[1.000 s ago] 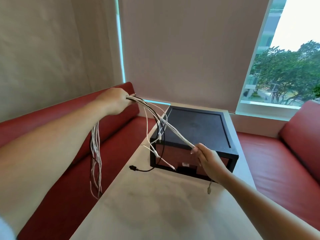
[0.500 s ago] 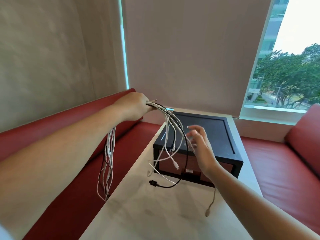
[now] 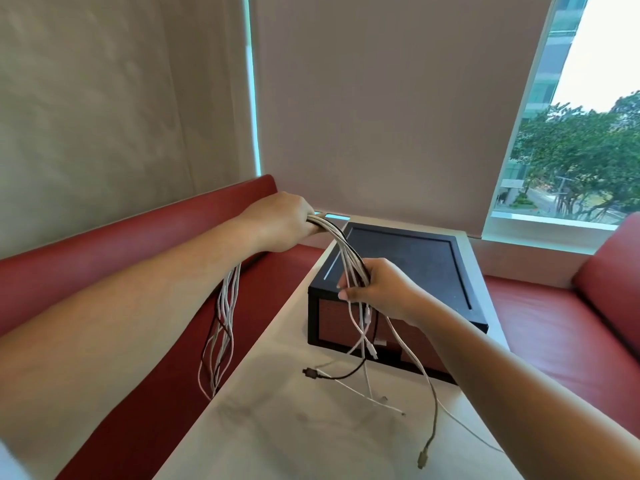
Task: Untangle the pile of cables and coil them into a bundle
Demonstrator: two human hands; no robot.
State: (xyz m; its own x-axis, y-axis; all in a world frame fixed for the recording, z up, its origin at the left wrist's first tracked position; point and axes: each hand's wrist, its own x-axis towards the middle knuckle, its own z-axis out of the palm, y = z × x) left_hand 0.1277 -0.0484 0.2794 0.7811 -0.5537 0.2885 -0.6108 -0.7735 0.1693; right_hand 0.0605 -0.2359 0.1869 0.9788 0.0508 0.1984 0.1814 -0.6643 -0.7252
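**Both hands grip one bunch of cables above the table**

At the far left a red bench (image 3: pixel 104 265) runs along the wall. Over its seat, just beside the table's left edge, long loops (image 3: pixel 225 320) of the cables hang down from the left hand (image 3: pixel 280 225). That hand is a closed fist round the cables (image 3: pixel 342 242), held up in the air near the far end of the bench.

From there the bunch, mostly white with a black strand in it, arcs right and down to the right hand (image 3: pixel 379 289). Its fingers are curled round the strands, in front of the near left corner of a black box (image 3: pixel 415 268).

Below the right hand the loose ends fall onto the white table (image 3: pixel 277 438). A black plug (image 3: pixel 310 373) lies on the tabletop near the box, and a grey plug (image 3: pixel 421 459) lies nearer, to the right.

The box stands on the far part of the table. At the far right a window (image 3: pixel 571 150) shows trees.
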